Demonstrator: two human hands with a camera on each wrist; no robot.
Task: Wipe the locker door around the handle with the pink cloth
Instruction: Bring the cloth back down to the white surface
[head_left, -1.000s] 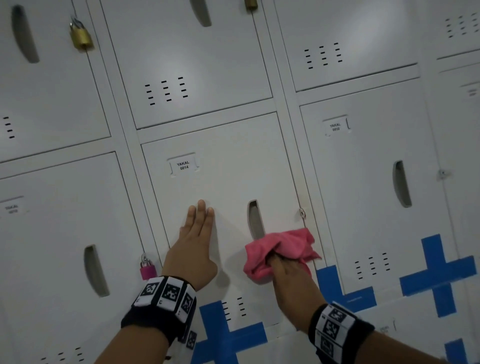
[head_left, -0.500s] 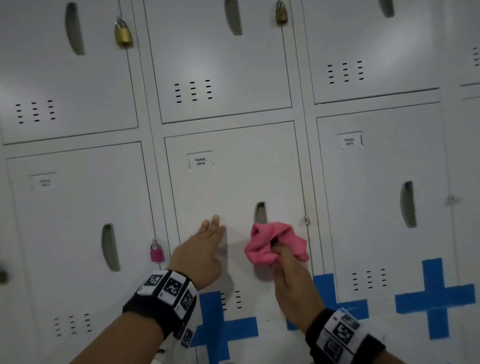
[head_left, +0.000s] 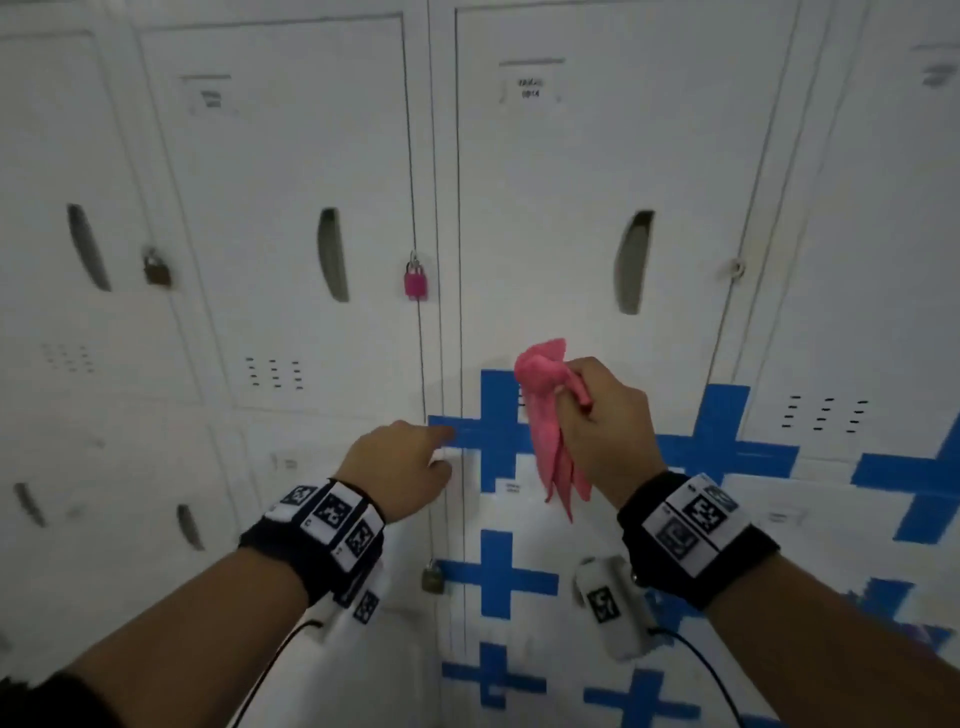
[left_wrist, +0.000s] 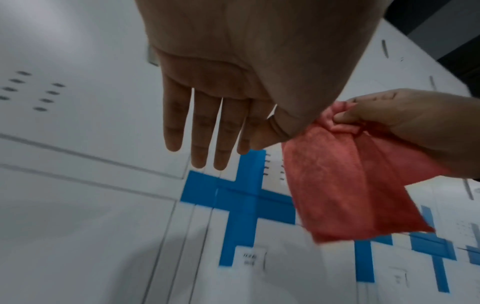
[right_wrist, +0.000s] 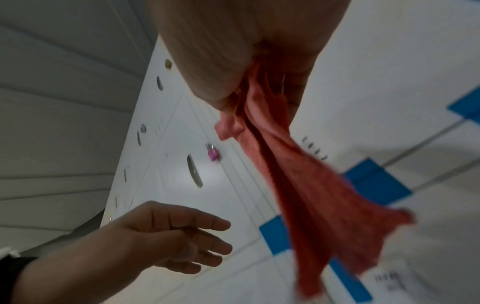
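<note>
The white locker door (head_left: 582, 171) fills the upper middle of the head view, its recessed handle (head_left: 632, 262) a dark vertical slot. My right hand (head_left: 597, 415) is below the handle and off the door. It pinches the pink cloth (head_left: 550, 431), which hangs loose below the fist (left_wrist: 345, 185) (right_wrist: 309, 195). My left hand (head_left: 402, 460) is lower left of it, away from the door, fingers straight and slightly spread (left_wrist: 205, 131) and holding nothing. In the right wrist view the left hand (right_wrist: 176, 236) shows relaxed.
More white lockers surround this one. A pink padlock (head_left: 415, 280) hangs on the locker to the left, a brass padlock (head_left: 156, 267) further left, another padlock (head_left: 432, 578) lower down. Blue tape crosses (head_left: 493, 431) mark the lower doors. Vent slots (head_left: 823, 413) sit at right.
Both hands have come off the door and dropped below the handle. The cloth, bunched against the door before, now hangs loose from my right hand. The view has tilted down and right.
</note>
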